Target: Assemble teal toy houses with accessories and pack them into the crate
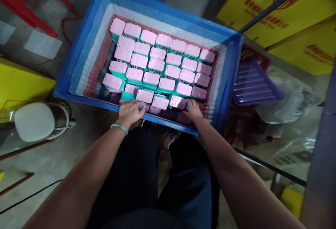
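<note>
— Fingers [137, 108] of the left hand [130, 112]: where are they?
— Bent over the pink-topped boxes [160, 102] along the blue crate's [86, 43] near edge. I cannot tell whether they clamp one.
— And the right hand [193, 109]?
— Its fingers rest on the same row, further right, with the grip equally unclear.
— The boxes?
— Packed in rows, filling the crate. A green bangle [119, 128] rings the left wrist, and a purple tray [252, 82] lies just beyond the crate's right edge.

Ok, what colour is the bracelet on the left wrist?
Pale green. The bracelet sits just behind the left hand, and the head view shows it.
</note>
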The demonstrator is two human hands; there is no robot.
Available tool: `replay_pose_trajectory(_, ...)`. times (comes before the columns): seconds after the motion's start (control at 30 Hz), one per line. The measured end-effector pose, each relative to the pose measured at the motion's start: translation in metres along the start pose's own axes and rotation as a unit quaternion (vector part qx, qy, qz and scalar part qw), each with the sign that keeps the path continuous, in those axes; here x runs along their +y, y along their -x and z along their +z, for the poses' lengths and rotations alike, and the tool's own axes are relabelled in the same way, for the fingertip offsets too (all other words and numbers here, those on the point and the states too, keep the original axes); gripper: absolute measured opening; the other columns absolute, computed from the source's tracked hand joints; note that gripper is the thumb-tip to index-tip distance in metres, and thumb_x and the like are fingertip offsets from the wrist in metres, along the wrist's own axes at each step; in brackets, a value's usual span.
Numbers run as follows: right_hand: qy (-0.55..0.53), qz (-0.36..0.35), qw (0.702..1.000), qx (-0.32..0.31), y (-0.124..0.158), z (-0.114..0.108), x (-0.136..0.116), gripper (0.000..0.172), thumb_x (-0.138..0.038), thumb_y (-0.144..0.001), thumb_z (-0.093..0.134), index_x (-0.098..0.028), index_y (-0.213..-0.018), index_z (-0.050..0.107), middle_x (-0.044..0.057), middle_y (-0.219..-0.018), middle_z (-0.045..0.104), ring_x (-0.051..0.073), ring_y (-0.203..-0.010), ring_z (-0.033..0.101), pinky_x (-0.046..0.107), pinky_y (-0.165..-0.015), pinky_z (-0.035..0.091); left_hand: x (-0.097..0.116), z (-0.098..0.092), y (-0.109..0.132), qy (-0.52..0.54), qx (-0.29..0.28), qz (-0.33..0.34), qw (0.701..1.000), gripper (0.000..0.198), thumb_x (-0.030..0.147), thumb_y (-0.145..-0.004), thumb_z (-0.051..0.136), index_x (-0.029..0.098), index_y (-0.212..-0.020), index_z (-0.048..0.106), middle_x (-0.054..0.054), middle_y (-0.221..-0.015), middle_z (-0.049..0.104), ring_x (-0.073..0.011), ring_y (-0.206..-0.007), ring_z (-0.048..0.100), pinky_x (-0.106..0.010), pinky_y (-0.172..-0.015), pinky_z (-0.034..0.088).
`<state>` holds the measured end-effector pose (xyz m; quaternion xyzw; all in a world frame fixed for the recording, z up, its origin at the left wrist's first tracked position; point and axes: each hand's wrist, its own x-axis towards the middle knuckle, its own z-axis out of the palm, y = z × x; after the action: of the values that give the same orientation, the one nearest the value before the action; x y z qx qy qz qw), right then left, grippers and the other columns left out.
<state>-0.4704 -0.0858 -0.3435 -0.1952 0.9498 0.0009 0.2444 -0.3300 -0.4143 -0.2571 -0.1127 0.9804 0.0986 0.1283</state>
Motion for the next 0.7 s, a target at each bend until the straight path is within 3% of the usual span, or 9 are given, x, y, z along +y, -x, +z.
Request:
replay_pose_trajectory(0.17, 0.077, -0.040, 0.996, -0.003, -0.022, 0.004, -0.021, 0.096, -0.039, -0.079, 0.076, -0.016, -0.157, 0.024, 0.019, -0.158, 0.035, 0.038, -0.134, 0.042, 0.052, -0.109, 0.044, 0.001, 0.002, -0.002, -0.002, 0.018, 0.004, 1.000, 0.042, 0.045, -0.093, 0.048, 0.015, -0.103, 0.075, -0.015, -0.099, 0.074, -0.0348, -0.100, 0.064, -0.046, -0.083, 0.044)
replay_pose_trajectory(0.37, 0.099, -0.032, 0.995, -0.002, -0.041, 0.012, -0.038, 0.085, -0.027, -0.079, 0.070, -0.014, -0.152, 0.029, 0.021, -0.147, 0.047, 0.036, -0.127, 0.047, 0.048, -0.102, 0.047, 0.000, 0.005, -0.002, 0.008, 0.027, 0.012, 1.000, 0.042, 0.046, -0.093, 0.047, 0.014, -0.096, 0.074, -0.016, -0.096, 0.073, -0.0353, -0.099, 0.063, -0.047, -0.081, 0.043)
replay_pose_trajectory(0.5, 0.009, -0.011, 0.999, -0.036, -0.047, -0.009, -0.025, 0.086, -0.023, -0.073, 0.075, -0.013, -0.148, 0.035, 0.021, -0.146, 0.047, 0.038, -0.131, 0.045, 0.049, -0.109, 0.041, 0.001, 0.005, -0.002, 0.021, 0.035, 0.008, 0.999, 0.041, 0.045, -0.092, 0.048, 0.015, -0.096, 0.075, -0.017, -0.096, 0.072, -0.0357, -0.101, 0.061, -0.048, -0.083, 0.043)
replay_pose_trajectory(0.6, -0.087, 0.025, 0.995, -0.027, -0.040, -0.032, -0.004, 0.087, -0.024, -0.070, 0.080, -0.014, -0.145, 0.037, 0.023, -0.147, 0.045, 0.038, -0.137, 0.042, 0.047, -0.117, 0.033, 0.001, 0.004, -0.002, 0.023, 0.035, 0.004, 0.999, 0.041, 0.045, -0.092, 0.048, 0.015, -0.097, 0.075, -0.016, -0.096, 0.072, -0.0356, -0.102, 0.061, -0.048, -0.084, 0.043)
replay_pose_trajectory(0.7, -0.142, 0.079, 0.987, -0.013, -0.017, -0.042, 0.014, 0.097, -0.036, -0.071, 0.083, -0.013, -0.149, 0.029, 0.024, -0.146, 0.047, 0.035, -0.134, 0.049, 0.043, -0.113, 0.040, 0.001, 0.003, -0.001, 0.019, 0.033, 0.000, 0.999, 0.040, 0.045, -0.091, 0.048, 0.015, -0.097, 0.075, -0.016, -0.097, 0.072, -0.0354, -0.102, 0.061, -0.047, -0.083, 0.043)
